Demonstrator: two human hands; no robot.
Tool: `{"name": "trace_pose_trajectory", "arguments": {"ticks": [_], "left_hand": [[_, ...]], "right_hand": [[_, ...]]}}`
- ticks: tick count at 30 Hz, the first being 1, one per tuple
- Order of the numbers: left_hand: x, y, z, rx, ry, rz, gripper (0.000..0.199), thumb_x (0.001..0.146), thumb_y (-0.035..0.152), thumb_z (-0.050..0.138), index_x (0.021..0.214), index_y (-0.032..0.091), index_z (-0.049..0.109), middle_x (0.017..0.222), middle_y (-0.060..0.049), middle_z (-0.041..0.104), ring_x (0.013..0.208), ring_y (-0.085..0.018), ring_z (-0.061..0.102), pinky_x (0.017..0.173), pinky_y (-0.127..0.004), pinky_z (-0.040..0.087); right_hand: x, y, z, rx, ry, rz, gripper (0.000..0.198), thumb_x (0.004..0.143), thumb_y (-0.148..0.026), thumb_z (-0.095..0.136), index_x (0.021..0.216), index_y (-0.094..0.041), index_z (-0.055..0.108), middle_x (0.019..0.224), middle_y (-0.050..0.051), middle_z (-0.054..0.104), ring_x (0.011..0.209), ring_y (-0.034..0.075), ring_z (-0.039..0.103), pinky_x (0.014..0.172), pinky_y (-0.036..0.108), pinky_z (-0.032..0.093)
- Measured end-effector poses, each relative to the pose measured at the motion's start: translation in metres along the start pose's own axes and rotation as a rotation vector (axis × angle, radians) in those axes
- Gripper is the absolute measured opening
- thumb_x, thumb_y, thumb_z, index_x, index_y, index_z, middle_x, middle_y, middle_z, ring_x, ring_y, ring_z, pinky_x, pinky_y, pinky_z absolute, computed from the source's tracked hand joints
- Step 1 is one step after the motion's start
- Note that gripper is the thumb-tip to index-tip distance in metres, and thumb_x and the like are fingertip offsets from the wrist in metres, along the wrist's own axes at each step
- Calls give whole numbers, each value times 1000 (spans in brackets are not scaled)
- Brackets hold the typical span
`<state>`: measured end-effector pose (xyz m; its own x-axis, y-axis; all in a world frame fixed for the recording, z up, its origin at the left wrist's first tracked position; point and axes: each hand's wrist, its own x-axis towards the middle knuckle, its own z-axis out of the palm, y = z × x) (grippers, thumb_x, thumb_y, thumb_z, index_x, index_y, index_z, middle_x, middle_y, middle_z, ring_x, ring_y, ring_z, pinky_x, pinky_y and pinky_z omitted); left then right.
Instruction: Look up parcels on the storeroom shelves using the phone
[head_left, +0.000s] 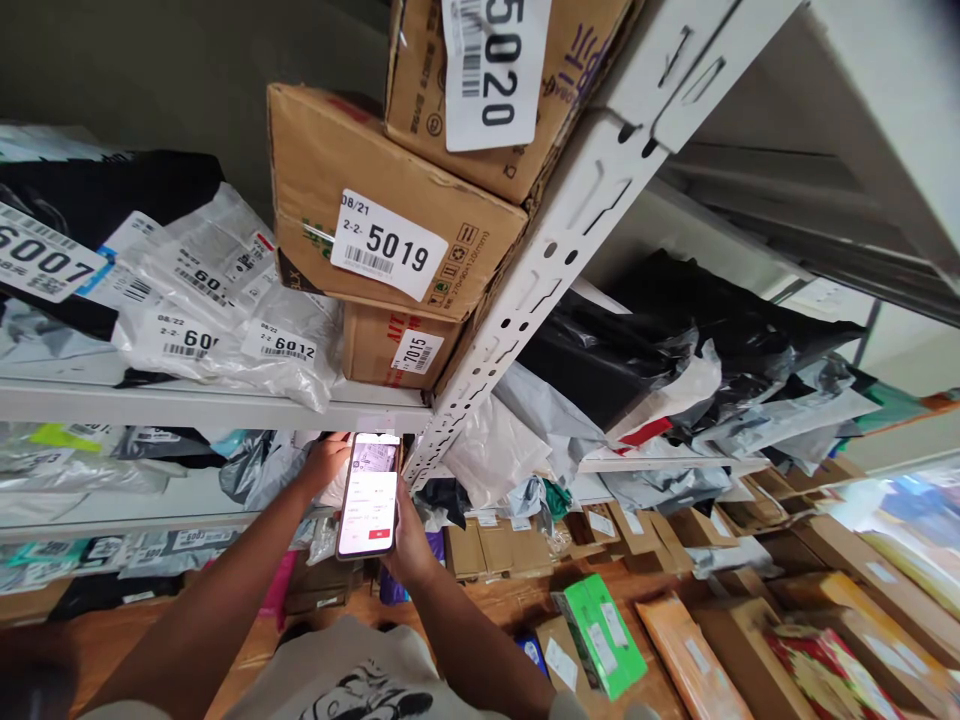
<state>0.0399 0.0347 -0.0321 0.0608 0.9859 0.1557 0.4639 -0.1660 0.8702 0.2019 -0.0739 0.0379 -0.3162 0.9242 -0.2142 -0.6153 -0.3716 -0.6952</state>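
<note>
My right hand (410, 540) is wrapped round a smartphone (367, 505), held upright with its lit screen towards me. The screen shows a small picture at the top and a red button low down. My left hand (328, 462) reaches in just left of the phone, beside a pale plastic-wrapped parcel (335, 490) on the lower shelf. The phone hides its fingertips, so I cannot tell whether it grips anything. Above the phone, a carton labelled 7015 (390, 345) sits under a carton labelled 5019 (390, 205), and a carton labelled 5020 (487, 110) tops the stack.
A white perforated shelf post (525, 280) slants up to the right of the cartons. Clear plastic mailers (225, 300) lie on the left shelf, black bags (600, 350) on the right one. On the floor stand a green box (602, 635) and several brown cartons (750, 655).
</note>
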Motion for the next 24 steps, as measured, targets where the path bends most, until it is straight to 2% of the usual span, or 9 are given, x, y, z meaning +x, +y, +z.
{"name": "trace_pose_trajectory", "arguments": {"ticks": [3,5,7,9,14,18,21,24], "left_hand": [[0,0,0,-19,-6,-14,32,69,45,38,52,22,53,91,-12,68,83,-23,61,80,-38,48],[1,0,0,-32,0,-28,32,68,45,38,51,22,53,93,-13,68,85,-25,62,81,-38,48],[1,0,0,-46,10,-46,33,67,47,39,50,22,52,96,-13,68,88,-26,62,83,-38,47],[1,1,1,-61,19,-65,33,65,48,41,50,22,54,100,-13,69,91,-27,62,86,-38,47],[1,1,2,-95,38,-106,33,61,51,44,52,23,58,109,-11,69,98,-29,61,89,-35,45],[2,-6,3,-133,16,-115,41,65,60,48,57,21,60,108,-14,68,99,-28,61,93,-40,44],[6,-16,3,-158,-18,-131,50,70,67,56,69,17,63,101,-12,68,95,-25,62,92,-44,46],[9,-23,5,-152,-27,-166,47,75,65,61,71,18,63,88,-9,69,92,-23,63,94,-44,45]], "right_hand": [[-4,-4,3,12,-11,-16,63,75,-56,64,124,-21,46,116,10,69,111,27,64,84,43,56],[-10,-9,7,15,-34,-16,60,67,-39,71,119,-23,47,117,8,69,111,27,64,84,42,55],[-16,-15,11,12,-72,4,64,58,-21,72,117,-24,48,114,7,70,109,28,65,83,42,55],[-22,-21,15,8,-108,30,70,53,-12,71,118,-25,47,110,5,72,106,28,66,82,42,55],[-30,-27,15,14,-152,62,75,49,-8,72,117,-27,47,106,2,73,99,26,69,81,41,55],[-35,-20,11,23,-145,67,72,48,-6,71,114,-27,49,100,-1,74,90,23,71,81,38,54],[-44,-7,11,44,-139,106,71,48,-6,71,113,-27,52,98,-3,74,88,21,71,78,34,53],[-53,7,12,76,-182,192,75,47,-7,72,116,-27,52,100,-1,74,90,23,70,81,36,51]]}}
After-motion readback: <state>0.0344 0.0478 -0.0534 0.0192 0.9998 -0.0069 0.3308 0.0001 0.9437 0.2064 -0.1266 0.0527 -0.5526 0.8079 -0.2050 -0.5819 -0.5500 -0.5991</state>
